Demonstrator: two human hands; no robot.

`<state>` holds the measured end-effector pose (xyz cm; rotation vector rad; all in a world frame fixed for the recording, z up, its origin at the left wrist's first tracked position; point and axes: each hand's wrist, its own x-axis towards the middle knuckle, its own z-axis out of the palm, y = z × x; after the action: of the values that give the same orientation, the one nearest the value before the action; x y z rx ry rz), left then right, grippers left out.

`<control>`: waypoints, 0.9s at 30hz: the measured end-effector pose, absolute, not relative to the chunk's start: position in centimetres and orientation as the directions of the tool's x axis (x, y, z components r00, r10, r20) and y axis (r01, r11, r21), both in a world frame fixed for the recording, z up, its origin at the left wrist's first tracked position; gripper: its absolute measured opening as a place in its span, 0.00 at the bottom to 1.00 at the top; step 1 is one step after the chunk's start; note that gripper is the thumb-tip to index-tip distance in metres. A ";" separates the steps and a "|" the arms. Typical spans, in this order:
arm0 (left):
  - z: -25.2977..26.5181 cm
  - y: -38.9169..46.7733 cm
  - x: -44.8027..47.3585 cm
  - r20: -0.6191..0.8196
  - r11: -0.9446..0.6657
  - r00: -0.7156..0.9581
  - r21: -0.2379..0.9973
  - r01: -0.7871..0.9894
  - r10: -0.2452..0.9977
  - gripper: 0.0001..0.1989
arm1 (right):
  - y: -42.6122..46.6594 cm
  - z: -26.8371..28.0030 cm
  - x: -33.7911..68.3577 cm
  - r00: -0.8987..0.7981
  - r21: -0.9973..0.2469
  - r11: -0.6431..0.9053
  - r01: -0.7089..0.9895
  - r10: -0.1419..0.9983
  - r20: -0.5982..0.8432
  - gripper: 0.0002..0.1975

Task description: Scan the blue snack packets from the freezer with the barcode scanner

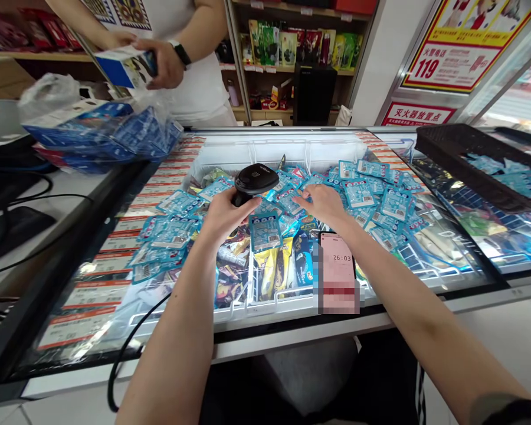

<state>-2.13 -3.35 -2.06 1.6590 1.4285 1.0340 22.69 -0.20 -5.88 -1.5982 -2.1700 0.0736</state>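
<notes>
My left hand (230,213) is wrapped round the grip of a black handheld barcode scanner (255,179), its head hovering over a heap of blue packets. My right hand (323,202) reaches over the same heap, thumb and fingers bent at the edge of a blue packet (292,202) with a barcode side up. Part of that grip is hidden by the hand. Another blue packet (266,231) lies face down below the scanner. More blue packets (360,193) are piled to the right, and others (170,233) lie on the glass to the left.
A chest freezer (292,294) with wire baskets holds wrapped ice creams. On its front edge stands a phone (336,265) reading 26:03. A brown basket (482,159) is at right. Blue boxes in a plastic bag (101,130) sit at left. Across, a person holds a box (126,66).
</notes>
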 end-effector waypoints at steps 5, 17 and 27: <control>-2.1 -3.4 -2.1 0.128 -0.151 0.084 0.908 0.391 0.988 0.17 | 1.1 -6.1 22.0 -0.185 -0.322 0.248 0.914 0.959 0.213 0.27; -1.4 -4.1 -1.9 0.117 -0.176 0.154 0.871 0.459 0.981 0.16 | 0.2 -5.9 26.1 0.055 -0.985 0.003 0.170 0.998 0.012 0.14; -1.0 -4.4 -1.9 -0.003 -0.191 0.380 0.862 0.469 0.925 0.16 | -0.1 -6.4 26.4 0.108 -0.996 0.071 0.055 0.991 0.077 0.14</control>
<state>-1.94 -4.44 -0.99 1.8118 1.2159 0.6928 26.44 -0.10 -6.43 -1.2413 -1.1985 1.0490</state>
